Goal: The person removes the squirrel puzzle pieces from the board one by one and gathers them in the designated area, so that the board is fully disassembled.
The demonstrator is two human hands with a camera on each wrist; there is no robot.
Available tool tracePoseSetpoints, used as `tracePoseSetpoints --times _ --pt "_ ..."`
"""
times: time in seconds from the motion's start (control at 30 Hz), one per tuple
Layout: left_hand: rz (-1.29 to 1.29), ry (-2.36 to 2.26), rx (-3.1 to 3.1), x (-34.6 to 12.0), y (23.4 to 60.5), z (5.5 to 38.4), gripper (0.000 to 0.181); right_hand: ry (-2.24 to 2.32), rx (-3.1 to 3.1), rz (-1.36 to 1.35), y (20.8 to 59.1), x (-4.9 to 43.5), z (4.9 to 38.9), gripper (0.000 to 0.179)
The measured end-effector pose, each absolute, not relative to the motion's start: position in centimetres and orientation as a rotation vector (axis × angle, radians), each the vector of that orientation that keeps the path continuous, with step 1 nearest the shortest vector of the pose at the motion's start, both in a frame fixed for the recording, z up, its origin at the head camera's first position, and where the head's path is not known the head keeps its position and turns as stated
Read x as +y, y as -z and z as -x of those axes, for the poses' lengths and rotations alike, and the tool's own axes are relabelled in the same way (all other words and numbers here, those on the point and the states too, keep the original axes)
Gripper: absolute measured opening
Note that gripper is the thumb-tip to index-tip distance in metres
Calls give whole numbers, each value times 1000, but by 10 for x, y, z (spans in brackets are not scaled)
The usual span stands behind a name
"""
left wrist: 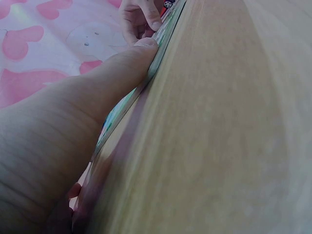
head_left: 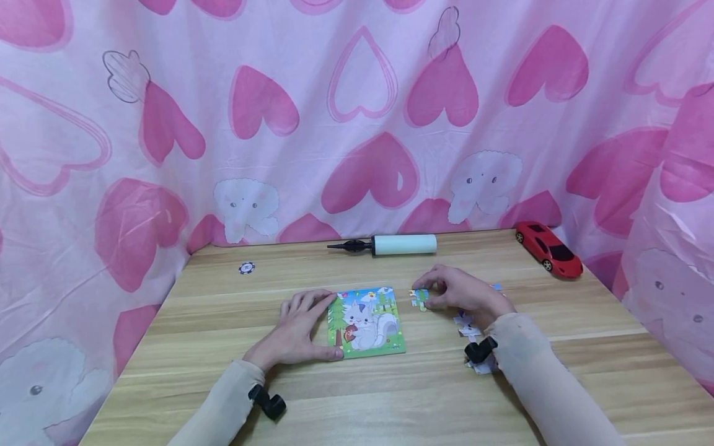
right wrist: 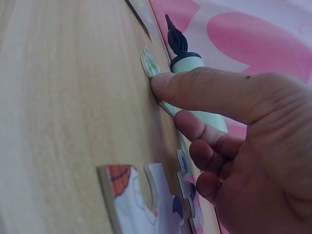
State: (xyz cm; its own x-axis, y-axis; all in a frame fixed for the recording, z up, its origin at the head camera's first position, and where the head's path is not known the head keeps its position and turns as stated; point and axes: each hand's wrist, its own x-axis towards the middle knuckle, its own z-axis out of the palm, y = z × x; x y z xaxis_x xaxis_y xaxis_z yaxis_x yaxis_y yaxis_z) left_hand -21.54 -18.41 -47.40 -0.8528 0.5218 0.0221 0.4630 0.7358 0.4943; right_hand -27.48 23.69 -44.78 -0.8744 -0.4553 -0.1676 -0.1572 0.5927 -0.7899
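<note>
A square picture board point(head_left: 365, 323) with a white squirrel on it lies flat in the middle of the table. My left hand point(head_left: 298, 331) rests along its left side, index fingertip at the upper left corner and thumb on the lower left one. Right of the board, my right hand point(head_left: 457, 290) pinches a green and blue jigsaw piece point(head_left: 419, 299) between thumb and index finger, low at the tabletop. In the right wrist view the thumb presses on this piece point(right wrist: 150, 65), and the other fingers are curled.
Loose jigsaw pieces point(head_left: 466, 323) lie beneath my right wrist, partly hidden by it. Behind the board is a pale green hand pump point(head_left: 404, 244) with a black nozzle. A red toy car point(head_left: 548, 249) stands back right, a poker chip point(head_left: 246, 267) back left. A pink heart-patterned curtain point(head_left: 368, 80) borders the table.
</note>
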Motion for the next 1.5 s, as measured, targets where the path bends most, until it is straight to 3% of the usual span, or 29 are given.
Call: tracePoseSetpoints --times 0.47,0.8,1.07,1.5 --pt "-803 -753 2821 -184 474 215 128 1262 2396 392 442 236 271 48" --pt "-801 -767 2814 -184 474 215 127 1220 2564 639 431 231 271 53" --pt "-802 -773 2810 -184 474 215 127 1387 2584 621 422 219 266 47" --pt "-806 -756 2817 -184 474 215 128 1418 2511 757 427 187 260 57"
